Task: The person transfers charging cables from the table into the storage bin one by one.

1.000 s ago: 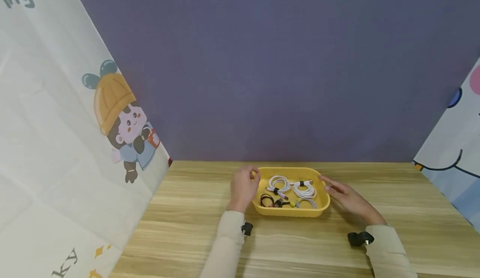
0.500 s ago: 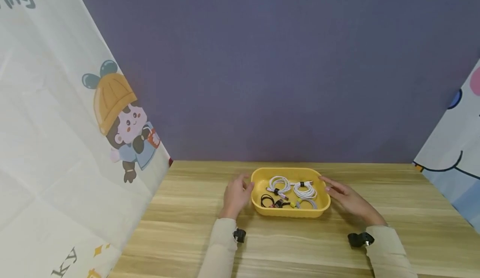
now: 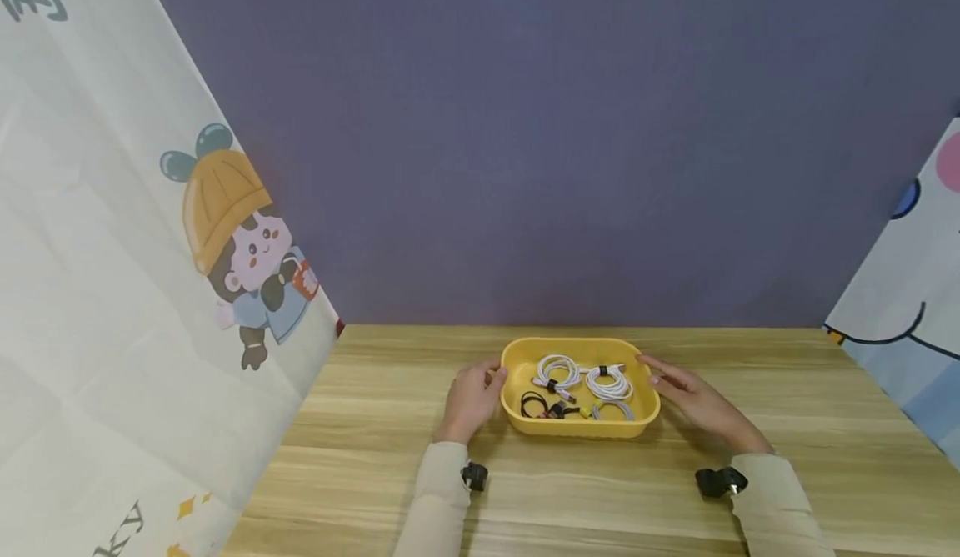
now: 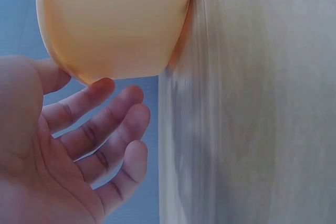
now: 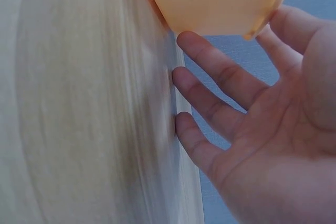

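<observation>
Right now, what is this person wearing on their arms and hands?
Both arms are covered by long cream-coloured sleeves, the left sleeve and the right sleeve. A small black device is strapped at each wrist: one on the left, one on the right with a shiny part. The left hand and right hand are bare, without gloves.

The light brown wooden desk [image 3: 750,490] has long stripes in the wood. A yellow plastic tray [image 3: 581,426] with round corners sits on it, near the back edge. Both sleeves rest on the desk too.
</observation>
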`<state>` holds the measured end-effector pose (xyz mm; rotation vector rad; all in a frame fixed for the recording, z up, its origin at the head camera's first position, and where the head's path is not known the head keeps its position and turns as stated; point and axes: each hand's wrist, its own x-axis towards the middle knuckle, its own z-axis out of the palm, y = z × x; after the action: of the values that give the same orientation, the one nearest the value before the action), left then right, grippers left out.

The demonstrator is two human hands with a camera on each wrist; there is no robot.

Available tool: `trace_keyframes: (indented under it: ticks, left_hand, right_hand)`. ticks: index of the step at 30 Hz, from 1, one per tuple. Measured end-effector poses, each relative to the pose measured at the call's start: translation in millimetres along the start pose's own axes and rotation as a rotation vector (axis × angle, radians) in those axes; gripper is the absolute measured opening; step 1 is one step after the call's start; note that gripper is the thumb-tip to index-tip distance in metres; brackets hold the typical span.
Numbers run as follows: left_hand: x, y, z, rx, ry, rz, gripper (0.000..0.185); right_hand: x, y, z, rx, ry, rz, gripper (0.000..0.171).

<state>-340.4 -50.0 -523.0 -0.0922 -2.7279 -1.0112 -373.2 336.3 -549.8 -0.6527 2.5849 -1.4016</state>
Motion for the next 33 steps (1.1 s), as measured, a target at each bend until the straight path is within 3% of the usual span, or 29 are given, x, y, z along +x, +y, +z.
trace_keyframes:
  ticks: [33]
  left_hand:
    - [-1.3, -1.6, 0.8, 0.017, -0.001, 0.011, 0.030]
  right_hand:
    - [0.0, 3.5, 1.9, -0.002, 0.009, -0.010, 0.055]
